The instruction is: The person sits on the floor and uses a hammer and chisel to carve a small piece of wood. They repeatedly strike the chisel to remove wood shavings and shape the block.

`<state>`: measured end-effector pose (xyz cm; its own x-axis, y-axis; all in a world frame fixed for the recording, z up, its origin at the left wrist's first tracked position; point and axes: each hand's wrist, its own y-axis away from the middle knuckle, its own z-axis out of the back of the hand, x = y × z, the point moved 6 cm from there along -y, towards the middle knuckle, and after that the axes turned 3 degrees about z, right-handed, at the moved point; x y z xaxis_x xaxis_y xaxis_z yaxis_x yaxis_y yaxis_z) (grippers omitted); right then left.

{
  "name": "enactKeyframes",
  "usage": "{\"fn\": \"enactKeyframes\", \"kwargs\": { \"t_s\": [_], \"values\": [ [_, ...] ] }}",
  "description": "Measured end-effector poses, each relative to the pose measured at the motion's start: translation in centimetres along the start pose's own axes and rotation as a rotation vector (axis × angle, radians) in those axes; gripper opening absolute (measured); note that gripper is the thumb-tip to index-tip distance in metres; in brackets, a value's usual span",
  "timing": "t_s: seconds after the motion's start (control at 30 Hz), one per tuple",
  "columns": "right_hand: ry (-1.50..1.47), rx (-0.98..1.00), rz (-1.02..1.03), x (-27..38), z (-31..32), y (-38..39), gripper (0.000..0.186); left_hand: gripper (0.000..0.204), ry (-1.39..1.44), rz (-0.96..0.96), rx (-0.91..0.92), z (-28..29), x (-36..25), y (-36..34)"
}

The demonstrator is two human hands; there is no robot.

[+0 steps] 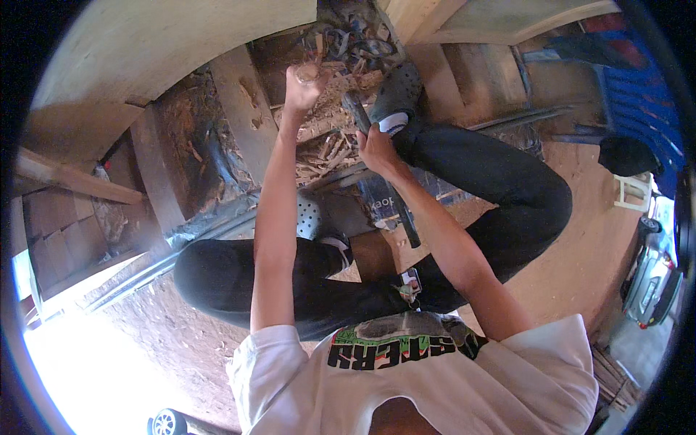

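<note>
My left hand (304, 88) is out in front at the far side, closed and somewhat blurred. What it grips, if anything, I cannot make out. Wood scraps and chips lie around and below it. My right hand (378, 150) is wrapped round a long dark bar (355, 112), whose thick end points away from me toward the wood chips (326, 156). Its narrower dark length seems to run back under my wrist toward my lap. The bar's exact kind does not show. My right foot, in a dark perforated clog (401, 85), is close beside the bar.
Wooden planks (239, 109) and a curved pale board (167, 51) frame the far left. A light perforated clog (308, 217) and a printed dark blue box (380, 196) are between my legs. Off right are a blue slatted chair (641, 116), a white stool (632, 193) and a car (652, 286).
</note>
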<state>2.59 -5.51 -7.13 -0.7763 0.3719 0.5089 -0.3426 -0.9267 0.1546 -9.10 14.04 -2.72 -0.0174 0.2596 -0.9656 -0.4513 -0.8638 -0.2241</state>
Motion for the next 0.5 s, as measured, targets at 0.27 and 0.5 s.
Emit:
{"fn": "enactKeyframes", "kwargs": {
  "t_s": [0.27,0.5],
  "values": [
    [-0.043,-0.011,-0.021,1.0,-0.4,0.0,0.040,0.019,-0.062,0.084,-0.113,0.1,2.2,-4.1],
    [-0.048,-0.028,-0.039,1.1,-0.6,0.6,0.038,0.022,-0.244,0.365,-0.297,-0.3,6.5,-7.0]
  ]
}}
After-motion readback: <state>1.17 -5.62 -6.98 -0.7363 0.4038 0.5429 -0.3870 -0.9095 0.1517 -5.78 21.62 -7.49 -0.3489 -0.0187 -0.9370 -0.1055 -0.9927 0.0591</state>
